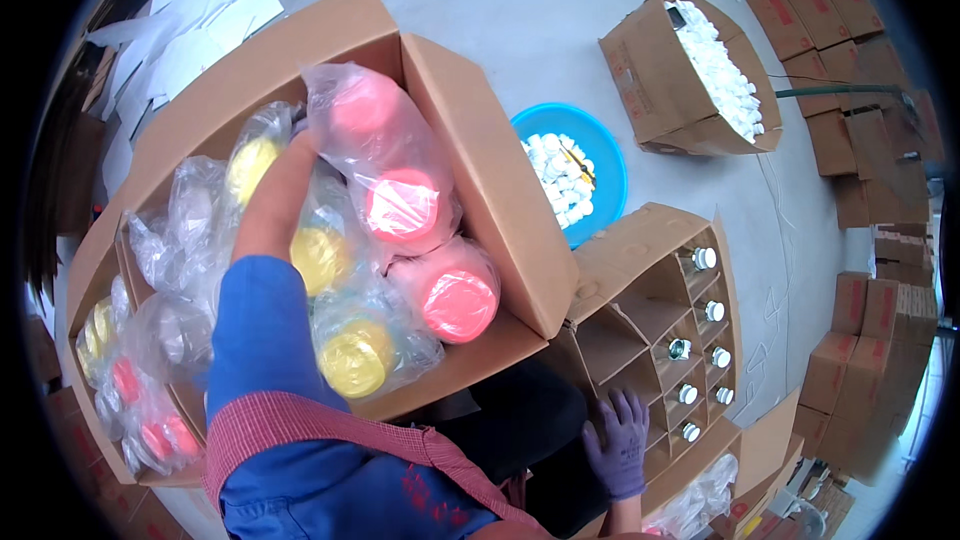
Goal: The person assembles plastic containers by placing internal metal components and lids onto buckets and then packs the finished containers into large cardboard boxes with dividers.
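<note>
My left arm, in a blue sleeve, reaches over a large open cardboard box (490,190). My left hand (303,140) is at the edge of a clear plastic bag of pink-topped containers (365,105); its fingers are mostly hidden by the plastic. Around the arm lie more bagged containers: a yellow one (322,258), another yellow one (357,355) and a pink one (460,300). On the right, my right hand (618,448), in a purple glove, rests with fingers apart at the near edge of a divided carton (612,335). Several capped jars (713,311) stand in that carton's compartments.
A blue basin (618,175) of white caps sits on the floor beyond the boxes. Farther right is a carton (640,75) full of white pieces. Stacked cartons (850,370) line the right side. White sheets (200,40) lie at the far left.
</note>
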### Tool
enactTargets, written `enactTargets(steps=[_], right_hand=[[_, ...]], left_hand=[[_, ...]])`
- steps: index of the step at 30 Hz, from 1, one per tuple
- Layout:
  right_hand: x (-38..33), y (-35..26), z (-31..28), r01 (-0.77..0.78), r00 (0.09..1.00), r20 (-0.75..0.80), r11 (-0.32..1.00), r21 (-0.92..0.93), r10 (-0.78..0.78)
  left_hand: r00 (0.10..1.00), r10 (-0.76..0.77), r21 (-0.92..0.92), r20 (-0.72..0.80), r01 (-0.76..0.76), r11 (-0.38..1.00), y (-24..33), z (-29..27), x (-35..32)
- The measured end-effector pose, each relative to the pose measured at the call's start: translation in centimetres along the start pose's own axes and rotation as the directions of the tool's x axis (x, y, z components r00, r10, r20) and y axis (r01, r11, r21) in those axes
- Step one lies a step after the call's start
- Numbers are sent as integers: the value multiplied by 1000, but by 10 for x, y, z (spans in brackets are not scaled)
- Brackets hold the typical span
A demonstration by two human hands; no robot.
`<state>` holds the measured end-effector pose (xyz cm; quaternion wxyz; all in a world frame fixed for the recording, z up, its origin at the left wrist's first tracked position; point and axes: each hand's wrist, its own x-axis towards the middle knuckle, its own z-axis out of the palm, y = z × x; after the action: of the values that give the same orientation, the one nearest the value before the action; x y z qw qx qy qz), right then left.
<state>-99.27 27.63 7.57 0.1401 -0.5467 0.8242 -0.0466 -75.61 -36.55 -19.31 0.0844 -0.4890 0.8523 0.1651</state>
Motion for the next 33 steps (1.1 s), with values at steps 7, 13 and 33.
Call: enactTargets(steps=[7,13,33], right_hand=[[226,-148,-24,625,735,-533,723,293,-419],[291,-164,81,513,837,-204,858,-33,-508],[242,-139,115,322,942,-82,945,-52,-325]], left_hand=[[940,339,46,35,-340,939,67,-72,-85],[519,708,-196,479,-723,663,140,-187,-263],[920,391,215,36,-390,896,42,-124,-45]])
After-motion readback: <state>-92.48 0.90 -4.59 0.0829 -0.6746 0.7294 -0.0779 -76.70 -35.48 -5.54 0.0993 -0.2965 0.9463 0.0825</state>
